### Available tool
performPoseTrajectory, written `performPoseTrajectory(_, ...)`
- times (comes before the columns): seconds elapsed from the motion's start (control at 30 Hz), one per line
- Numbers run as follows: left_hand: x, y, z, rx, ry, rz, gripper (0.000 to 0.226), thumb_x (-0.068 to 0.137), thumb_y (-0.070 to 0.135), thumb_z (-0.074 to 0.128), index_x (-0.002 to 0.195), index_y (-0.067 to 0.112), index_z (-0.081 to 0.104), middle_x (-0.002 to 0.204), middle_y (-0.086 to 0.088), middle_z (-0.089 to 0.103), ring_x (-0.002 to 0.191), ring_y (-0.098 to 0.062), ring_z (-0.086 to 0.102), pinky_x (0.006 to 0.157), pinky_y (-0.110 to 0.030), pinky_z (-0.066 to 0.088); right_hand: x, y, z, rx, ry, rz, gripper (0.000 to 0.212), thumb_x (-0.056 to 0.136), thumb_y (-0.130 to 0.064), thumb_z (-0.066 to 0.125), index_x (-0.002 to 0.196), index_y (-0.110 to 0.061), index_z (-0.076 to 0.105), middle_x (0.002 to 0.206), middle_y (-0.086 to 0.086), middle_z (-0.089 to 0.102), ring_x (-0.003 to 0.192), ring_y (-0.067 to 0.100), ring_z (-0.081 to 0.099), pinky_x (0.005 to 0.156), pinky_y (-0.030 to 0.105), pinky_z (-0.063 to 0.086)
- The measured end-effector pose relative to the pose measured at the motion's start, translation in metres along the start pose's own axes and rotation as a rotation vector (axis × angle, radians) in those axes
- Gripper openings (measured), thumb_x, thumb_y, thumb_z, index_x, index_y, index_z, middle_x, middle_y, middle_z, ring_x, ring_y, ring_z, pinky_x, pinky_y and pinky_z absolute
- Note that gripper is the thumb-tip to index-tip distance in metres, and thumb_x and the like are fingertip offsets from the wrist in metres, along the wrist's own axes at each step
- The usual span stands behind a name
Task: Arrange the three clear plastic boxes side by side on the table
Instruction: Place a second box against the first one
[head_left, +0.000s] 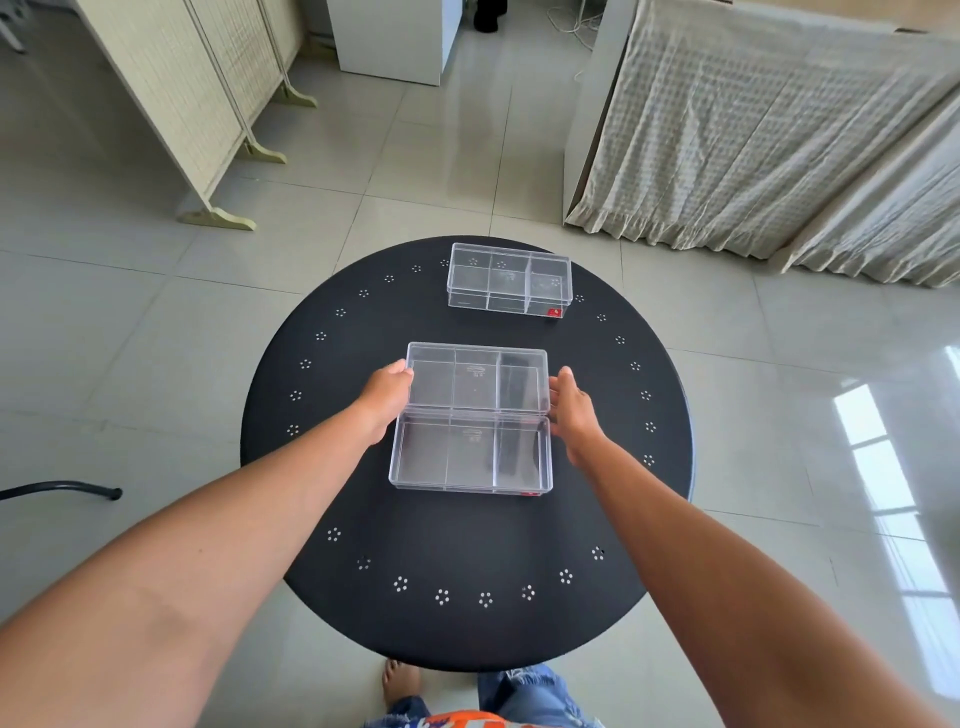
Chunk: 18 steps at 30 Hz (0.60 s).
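Three clear plastic boxes with inner dividers lie on a round black table (322, 467). The far box (509, 280) sits alone near the table's back edge, with a red label at its front right corner. The middle box (478, 379) is gripped at its short ends: my left hand (387, 400) on its left end, my right hand (574, 410) on its right end. Its near edge meets or slightly overlaps the far edge of the near box (470, 454), which lies flat at the table's centre. I cannot tell whether the middle box is raised off the table.
The table's rim has a ring of small flower-shaped holes. Tiled floor surrounds it. A folding screen (197, 104) stands at the back left and cloth-covered furniture (753, 130) at the back right. A dark chair leg (62, 488) shows at the left.
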<state>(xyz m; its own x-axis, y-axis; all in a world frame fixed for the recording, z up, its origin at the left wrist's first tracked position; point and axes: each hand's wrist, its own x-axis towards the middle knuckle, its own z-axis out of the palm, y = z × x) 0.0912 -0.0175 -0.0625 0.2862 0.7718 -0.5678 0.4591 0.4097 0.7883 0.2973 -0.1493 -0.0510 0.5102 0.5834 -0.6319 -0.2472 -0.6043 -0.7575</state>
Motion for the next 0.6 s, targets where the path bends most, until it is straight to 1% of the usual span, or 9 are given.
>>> performPoseTrajectory(0.03, 0.0, -0.001, -0.001, -0.003, -0.003, -0.005, 0.046, 0.102, 0.019, 0.033, 0.148, 0.011, 0.037, 0.151, -0.003, 0.042, 0.135, -0.018, 0.039, 0.112, -0.035, 0.03, -0.001, 0.0, 0.0, 0.002, -0.007, 0.0, 0.052, 0.097, -0.048, 0.026, 0.096, -0.018, 0.068, 0.104, 0.005, 0.075, 0.106, 0.03, 0.067, 0.101, 0.047, 0.05)
performPoseTrajectory(0.1, 0.0, -0.002, -0.001, -0.01, -0.014, -0.008, 0.047, 0.102, 0.02, 0.033, 0.149, 0.012, 0.033, 0.155, -0.003, 0.036, 0.143, -0.02, 0.032, 0.115, -0.035, 0.026, -0.002, 0.001, 0.0, 0.004, -0.013, 0.002, 0.051, 0.097, -0.048, 0.026, 0.093, -0.019, 0.068, 0.103, 0.006, 0.075, 0.107, 0.031, 0.067, 0.101, 0.048, 0.05)
performPoseTrajectory(0.23, -0.004, 0.0, 0.0, -0.006, -0.021, -0.012, 0.054, 0.103, 0.026, 0.034, 0.154, 0.013, 0.022, 0.162, -0.001, 0.021, 0.149, -0.02, 0.02, 0.121, -0.039, 0.017, -0.001, 0.001, -0.001, 0.005, -0.005, -0.004, 0.053, 0.096, -0.05, 0.028, 0.103, -0.014, 0.068, 0.108, 0.007, 0.074, 0.107, 0.029, 0.067, 0.101, 0.046, 0.05)
performPoseTrajectory(0.3, -0.006, 0.001, 0.0, 0.01, -0.002, -0.026, 0.059, 0.103, 0.033, 0.034, 0.155, 0.014, 0.016, 0.164, -0.001, 0.015, 0.15, -0.02, 0.016, 0.121, -0.04, 0.014, 0.001, 0.003, -0.001, -0.004, 0.018, -0.003, 0.05, 0.095, -0.049, 0.03, 0.103, -0.015, 0.065, 0.106, 0.004, 0.072, 0.1, 0.027, 0.066, 0.098, 0.043, 0.05)
performPoseTrajectory(0.33, -0.006, 0.001, -0.001, 0.025, 0.015, -0.043, 0.061, 0.102, 0.038, 0.033, 0.155, 0.014, 0.015, 0.164, -0.001, 0.015, 0.15, -0.021, 0.015, 0.12, -0.04, 0.014, 0.002, 0.004, -0.001, -0.014, 0.032, -0.002, 0.046, 0.095, -0.049, 0.031, 0.098, -0.016, 0.063, 0.099, 0.002, 0.069, 0.093, 0.023, 0.063, 0.094, 0.041, 0.049)
performPoseTrajectory(0.4, -0.008, -0.001, -0.001, 0.016, 0.033, -0.102, 0.064, 0.101, 0.047, 0.032, 0.153, 0.011, 0.022, 0.162, -0.004, 0.022, 0.149, -0.024, 0.021, 0.118, -0.041, 0.017, 0.004, 0.006, 0.0, -0.04, 0.054, 0.019, 0.045, 0.096, -0.047, 0.031, 0.092, -0.013, 0.061, 0.088, 0.001, 0.061, 0.083, 0.02, 0.056, 0.089, 0.041, 0.048)
performPoseTrajectory(0.43, -0.01, -0.003, -0.001, -0.011, 0.027, -0.134, 0.065, 0.1, 0.052, 0.031, 0.15, 0.01, 0.03, 0.159, -0.006, 0.03, 0.146, -0.025, 0.027, 0.118, -0.041, 0.021, 0.004, 0.007, 0.0, -0.051, 0.055, 0.039, 0.049, 0.096, -0.046, 0.031, 0.097, -0.01, 0.063, 0.091, 0.002, 0.061, 0.084, 0.021, 0.055, 0.09, 0.043, 0.049)
performPoseTrajectory(0.5, -0.015, -0.007, 0.001, -0.074, 0.006, -0.172, 0.068, 0.097, 0.059, 0.029, 0.142, 0.011, 0.043, 0.15, -0.007, 0.044, 0.139, -0.026, 0.04, 0.116, -0.042, 0.028, 0.004, 0.01, 0.002, -0.064, 0.047, 0.069, 0.056, 0.096, -0.048, 0.029, 0.113, -0.006, 0.064, 0.104, 0.006, 0.066, 0.094, 0.025, 0.06, 0.095, 0.043, 0.05)
performPoseTrajectory(0.6, -0.021, -0.01, 0.004, -0.119, 0.017, -0.193, 0.074, 0.094, 0.066, 0.025, 0.142, 0.012, 0.043, 0.146, -0.008, 0.049, 0.134, -0.027, 0.046, 0.115, -0.044, 0.032, 0.001, 0.012, 0.007, -0.072, 0.055, 0.084, 0.062, 0.099, -0.051, 0.028, 0.131, -0.006, 0.056, 0.125, 0.01, 0.062, 0.113, 0.029, 0.058, 0.101, 0.041, 0.045)
